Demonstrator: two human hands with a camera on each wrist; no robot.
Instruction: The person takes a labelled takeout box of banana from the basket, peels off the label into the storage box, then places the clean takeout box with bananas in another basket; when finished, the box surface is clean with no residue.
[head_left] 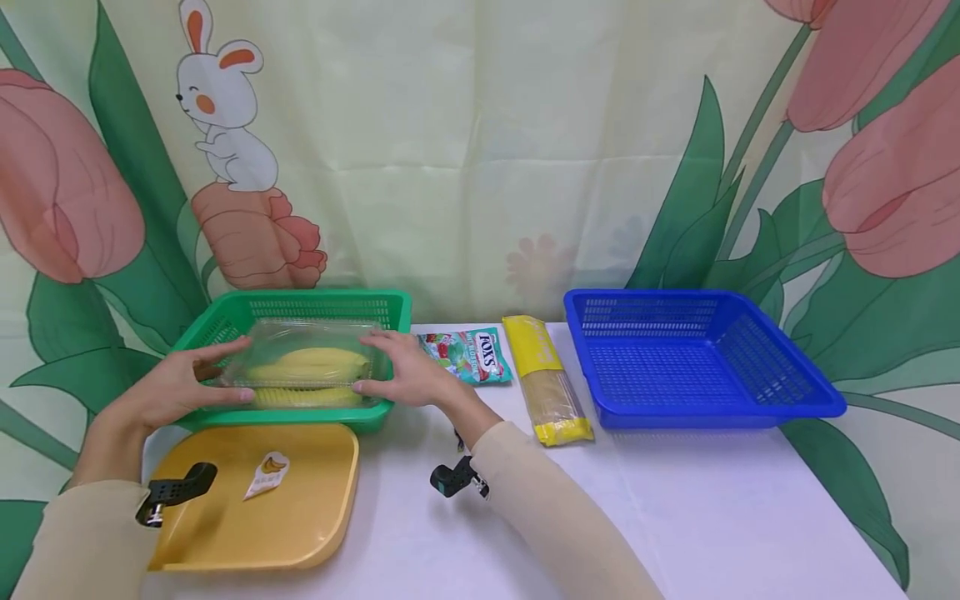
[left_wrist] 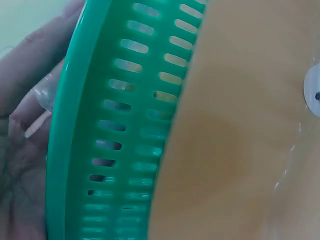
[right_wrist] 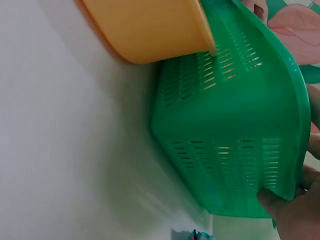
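White tablecloth lay beneath; both hands, left (head_left: 176,390) and right (head_left: 405,373), gripped a clear box of corn (head_left: 307,365) over the green basket (head_left: 225,317), at ten o'clock.

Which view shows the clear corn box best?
Head view: the clear corn box sits whole between both hands over the green basket. Left wrist shows only a clear sliver by the fingers; right wrist shows none.
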